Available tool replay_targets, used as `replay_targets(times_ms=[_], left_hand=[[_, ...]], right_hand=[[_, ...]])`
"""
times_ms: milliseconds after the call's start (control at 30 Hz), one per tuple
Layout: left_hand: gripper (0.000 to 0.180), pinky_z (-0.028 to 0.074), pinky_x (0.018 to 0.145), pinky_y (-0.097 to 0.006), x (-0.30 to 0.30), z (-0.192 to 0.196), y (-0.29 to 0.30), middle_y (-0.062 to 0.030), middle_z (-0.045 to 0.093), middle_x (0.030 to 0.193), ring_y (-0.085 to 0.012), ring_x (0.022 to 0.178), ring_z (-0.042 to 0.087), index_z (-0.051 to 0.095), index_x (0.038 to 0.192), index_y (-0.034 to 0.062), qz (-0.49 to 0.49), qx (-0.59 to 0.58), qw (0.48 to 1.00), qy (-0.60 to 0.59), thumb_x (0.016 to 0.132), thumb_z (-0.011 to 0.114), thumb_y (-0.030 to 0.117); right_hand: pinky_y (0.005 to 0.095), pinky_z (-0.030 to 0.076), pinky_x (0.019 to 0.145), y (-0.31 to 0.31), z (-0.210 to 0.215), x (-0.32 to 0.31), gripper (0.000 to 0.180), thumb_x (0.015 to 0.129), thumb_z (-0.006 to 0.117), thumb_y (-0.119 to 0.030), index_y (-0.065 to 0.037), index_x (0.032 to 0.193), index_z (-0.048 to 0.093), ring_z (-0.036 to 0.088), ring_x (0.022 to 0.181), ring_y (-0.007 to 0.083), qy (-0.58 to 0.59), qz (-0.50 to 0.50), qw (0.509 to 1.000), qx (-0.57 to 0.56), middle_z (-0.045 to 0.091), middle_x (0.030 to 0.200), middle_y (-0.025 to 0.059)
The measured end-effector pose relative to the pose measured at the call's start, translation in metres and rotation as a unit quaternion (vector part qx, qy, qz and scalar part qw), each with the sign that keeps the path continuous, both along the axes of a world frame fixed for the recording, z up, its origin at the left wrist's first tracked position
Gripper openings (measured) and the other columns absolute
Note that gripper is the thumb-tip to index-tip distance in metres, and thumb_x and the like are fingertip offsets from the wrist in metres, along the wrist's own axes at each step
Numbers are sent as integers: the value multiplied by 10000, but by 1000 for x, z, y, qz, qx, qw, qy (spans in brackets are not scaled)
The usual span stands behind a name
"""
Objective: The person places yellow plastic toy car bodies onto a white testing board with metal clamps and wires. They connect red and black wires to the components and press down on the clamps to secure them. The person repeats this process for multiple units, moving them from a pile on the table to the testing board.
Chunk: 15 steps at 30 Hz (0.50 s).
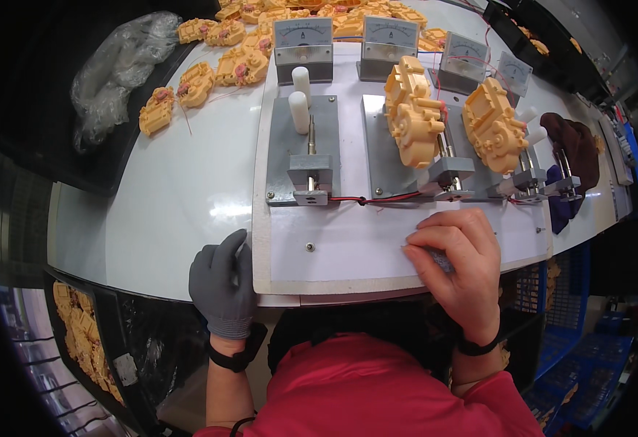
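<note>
My left hand point(223, 282), in a grey glove, rests at the table's front edge, left of the white board point(290, 255). Its fingers are curled; whatever they may hold is hidden. Over the board's front right, my bare right hand point(463, 256) has its fingers bent, with thumb and forefinger tips almost together and nothing visible between them. Beyond it, a yellow-orange plastic gear housing point(412, 116) sits on a grey test fixture point(388, 156). Another gear housing point(495, 127) sits on the fixture to its right. The left fixture point(281, 149) carries two white posts point(299, 113) and no housing.
Analog meters point(303, 47) stand behind the fixtures. Red and black wires point(377, 199) run between fixtures. More gear housings point(242, 65) lie at the back left, beside a black tray point(57, 138) with clear plastic wrap point(119, 73). Dark cloth point(573, 149) lies right; blue crates point(570, 298) stand below.
</note>
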<state>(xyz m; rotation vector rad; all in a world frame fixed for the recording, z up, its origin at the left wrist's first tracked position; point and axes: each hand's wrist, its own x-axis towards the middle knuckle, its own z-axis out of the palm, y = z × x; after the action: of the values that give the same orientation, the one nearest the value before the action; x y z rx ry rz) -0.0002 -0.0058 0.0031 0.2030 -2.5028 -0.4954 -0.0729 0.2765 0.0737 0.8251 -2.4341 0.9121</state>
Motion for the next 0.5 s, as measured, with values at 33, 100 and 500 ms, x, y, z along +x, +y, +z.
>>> replay_targets(times_ms=[33,100,500], left_hand=[[198,408,607,-355,1,0,0,-38,517,693,-210,628,514,722,1050,120,0,1,1000,1,855,704,90],[198,407,606,-356,2,1,-1,-39,517,694,-210,626,513,722,1051,119,2,-3,1000,0,856,702,90],[513,468,752,-391,6,-9,-12,-134,599,893,-295,807,575,648,1162,-25,-17,96,993,-64,751,689,278]], right_hand=[[359,466,703,0,0,0,189,724,806,-63,-91,858,675,600,810,238,0,0,1000,0,645,894,25],[359,466,701,-1,1,1,190,722,806,-62,-92,857,676,600,808,237,1,0,1000,2,645,892,24],[358,480,751,6,-2,-3,181,748,799,-124,-108,877,673,606,860,236,-11,17,1000,-23,631,929,22]])
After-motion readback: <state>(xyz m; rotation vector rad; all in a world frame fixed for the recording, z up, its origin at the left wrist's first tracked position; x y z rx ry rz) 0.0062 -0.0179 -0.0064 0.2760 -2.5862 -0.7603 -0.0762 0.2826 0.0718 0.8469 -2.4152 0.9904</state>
